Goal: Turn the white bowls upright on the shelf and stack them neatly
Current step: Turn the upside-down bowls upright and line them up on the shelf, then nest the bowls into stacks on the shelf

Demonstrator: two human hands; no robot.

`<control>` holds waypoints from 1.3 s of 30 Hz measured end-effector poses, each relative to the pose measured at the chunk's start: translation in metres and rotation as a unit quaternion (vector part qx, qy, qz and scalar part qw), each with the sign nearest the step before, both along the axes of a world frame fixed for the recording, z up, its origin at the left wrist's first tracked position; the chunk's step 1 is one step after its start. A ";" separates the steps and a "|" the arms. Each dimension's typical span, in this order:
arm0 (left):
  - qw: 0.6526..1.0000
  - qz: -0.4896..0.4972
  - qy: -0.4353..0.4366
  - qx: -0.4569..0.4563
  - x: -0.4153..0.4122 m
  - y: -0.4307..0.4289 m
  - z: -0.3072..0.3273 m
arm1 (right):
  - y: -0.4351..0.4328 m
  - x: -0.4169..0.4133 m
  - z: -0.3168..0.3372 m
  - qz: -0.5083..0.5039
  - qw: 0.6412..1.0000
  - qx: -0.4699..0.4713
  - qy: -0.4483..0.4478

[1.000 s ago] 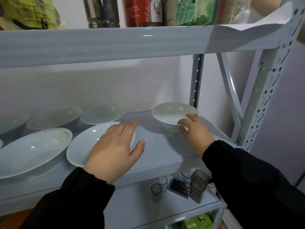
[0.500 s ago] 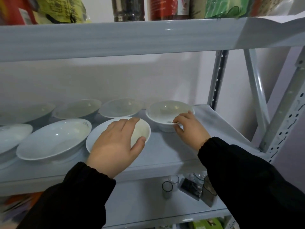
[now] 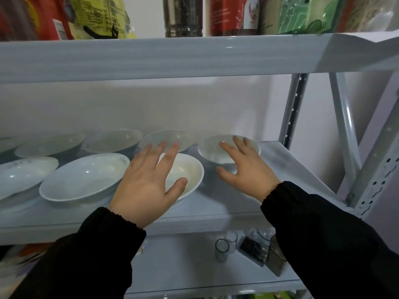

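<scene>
Bowls (image 3: pixel 84 178) sit upright on the shelf (image 3: pixel 280 162) (stacking apparently remains); left hand (image 3: pixel 146 182) and right hand (image 3: pixel 248 167) hover spread, gripping nothing.

White bowls (image 3: pixel 84 180), grey shelf (image 3: pixel 287 169), black sleeves (image 3: pixel 323 244), yellow bag (image 3: pixel 101 16)
</scene>
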State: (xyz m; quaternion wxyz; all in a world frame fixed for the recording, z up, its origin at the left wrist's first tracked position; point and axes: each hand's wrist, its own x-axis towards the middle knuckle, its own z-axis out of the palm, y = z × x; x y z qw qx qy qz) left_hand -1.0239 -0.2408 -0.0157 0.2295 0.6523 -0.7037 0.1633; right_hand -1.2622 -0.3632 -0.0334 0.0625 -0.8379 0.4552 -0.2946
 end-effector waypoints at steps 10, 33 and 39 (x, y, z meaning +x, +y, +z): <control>0.992 0.107 -0.059 -0.020 0.035 0.039 0.026 | 0.038 0.059 0.038 0.117 0.992 -0.040 0.000; 0.960 0.272 -0.058 -0.028 0.289 0.228 0.049 | 0.175 0.333 0.070 0.234 0.969 -0.076 0.027; 0.949 0.309 -0.060 -0.030 0.364 0.292 0.041 | 0.220 0.419 0.067 0.266 0.960 -0.077 0.028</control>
